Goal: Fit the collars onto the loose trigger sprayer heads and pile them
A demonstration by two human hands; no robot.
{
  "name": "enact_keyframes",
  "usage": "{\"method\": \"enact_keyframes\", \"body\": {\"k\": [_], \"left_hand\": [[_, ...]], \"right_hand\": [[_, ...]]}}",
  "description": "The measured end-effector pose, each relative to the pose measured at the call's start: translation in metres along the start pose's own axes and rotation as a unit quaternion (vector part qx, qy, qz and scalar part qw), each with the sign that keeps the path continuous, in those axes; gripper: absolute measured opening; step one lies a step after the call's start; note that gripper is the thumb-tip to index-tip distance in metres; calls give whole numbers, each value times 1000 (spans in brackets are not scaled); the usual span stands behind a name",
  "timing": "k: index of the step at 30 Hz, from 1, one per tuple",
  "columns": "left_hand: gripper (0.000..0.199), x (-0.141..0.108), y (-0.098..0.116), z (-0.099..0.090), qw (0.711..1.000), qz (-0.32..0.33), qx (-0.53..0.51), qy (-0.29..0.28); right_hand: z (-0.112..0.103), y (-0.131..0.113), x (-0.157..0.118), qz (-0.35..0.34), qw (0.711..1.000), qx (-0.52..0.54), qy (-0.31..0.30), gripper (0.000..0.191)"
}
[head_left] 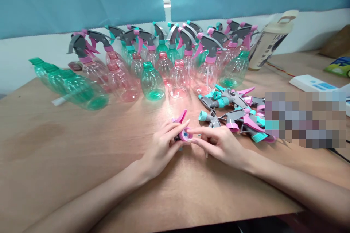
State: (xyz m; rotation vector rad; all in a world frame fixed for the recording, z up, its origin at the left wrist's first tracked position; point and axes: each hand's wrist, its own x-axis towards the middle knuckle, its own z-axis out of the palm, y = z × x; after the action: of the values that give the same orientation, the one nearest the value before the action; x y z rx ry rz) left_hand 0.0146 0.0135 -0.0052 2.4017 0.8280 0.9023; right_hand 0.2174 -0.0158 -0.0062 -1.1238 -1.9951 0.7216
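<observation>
Over the middle of the table, my left hand (164, 143) is closed around a spray trigger head (186, 134) with a pink collar and pink lever. The collar's open underside faces me, with a small blue spot at its centre. My right hand (222, 144) pinches the collar's rim from the right with thumb and index finger. Whether a small part sits between those fingertips cannot be made out. Much of the trigger head's body is hidden by my left fingers. Beside my right hand lies a pile of loose grey trigger heads (235, 111) with pink and turquoise collars.
Behind stand several pink bottles (179, 83) and green bottles (153, 83), many with trigger heads on. Green bottles (82, 89) lean or lie at the left near a clear tube (61, 100). A shaker bottle (273, 39) and a white device (313, 82) are at the right.
</observation>
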Motion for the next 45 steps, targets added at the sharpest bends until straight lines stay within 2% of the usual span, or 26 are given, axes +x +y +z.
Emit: {"method": "enact_keyframes", "body": {"k": [6,11,26,30,36,41,45], "left_hand": [[46,1,2,-1,999,-8,-30,-22],[48,0,3,-1,998,-20,-43,-30],[33,0,7,-1,998,-6,-36,-49],[27,1,7,-2,997,8,-51,-58],[29,3,8,-1,996,2,-57,-65],[26,3,8,-1,996,0,-58,-67],[21,4,9,-2,995,-5,-59,-77]], "right_hand": [[0,1,-1,-42,998,-22,31,22],[0,1,-1,-59,998,-17,27,21],[0,3,-4,-20,999,34,-17,19],[-2,3,-3,-30,999,14,-27,15],[-5,3,-2,-67,997,-26,-23,12],[-4,1,-2,-103,991,-83,2,16],[-5,2,-1,-124,987,-101,-17,20]]}}
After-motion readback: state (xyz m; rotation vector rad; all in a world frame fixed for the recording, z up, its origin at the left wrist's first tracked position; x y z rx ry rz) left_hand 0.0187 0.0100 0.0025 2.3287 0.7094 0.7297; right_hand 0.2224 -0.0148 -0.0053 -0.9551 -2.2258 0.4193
